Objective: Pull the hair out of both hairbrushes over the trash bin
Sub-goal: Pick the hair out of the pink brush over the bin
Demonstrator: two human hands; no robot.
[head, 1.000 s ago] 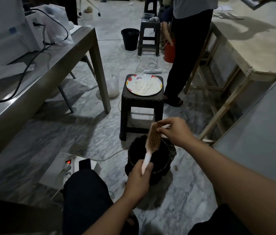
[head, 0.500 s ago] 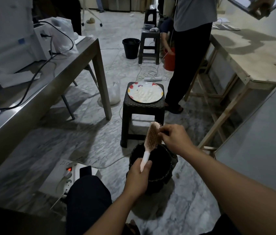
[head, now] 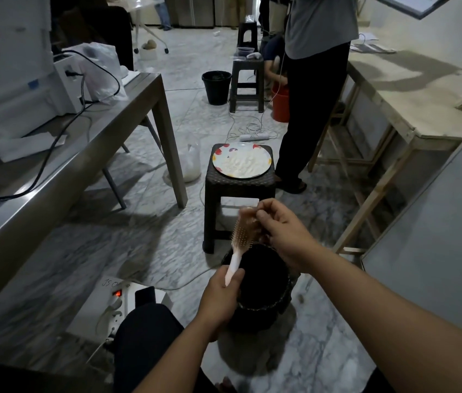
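Note:
A hairbrush [head: 241, 236] with a pale handle and light bristles stands nearly upright over the dark woven trash bin [head: 276, 303] on the floor. My left hand [head: 221, 300] grips the end of its handle. At the top of the brush head, my right hand [head: 279, 232] has its fingertips curled and pinched together at the bristles; whether hair is between them is too blurred to tell. Only one brush is in view.
A dark plastic stool [head: 239, 194] carrying a white plate [head: 241, 163] stands just behind the bin. A person in dark trousers [head: 306, 114] stands beside it. A metal table [head: 62, 154] runs along the left, wooden tables [head: 411, 103] on the right, a power strip [head: 116, 304] lies by my knee.
My right hand has risen from the side of the brush head to its top edge. The brush and my left hand stay over the bin. The view has tilted up slightly.

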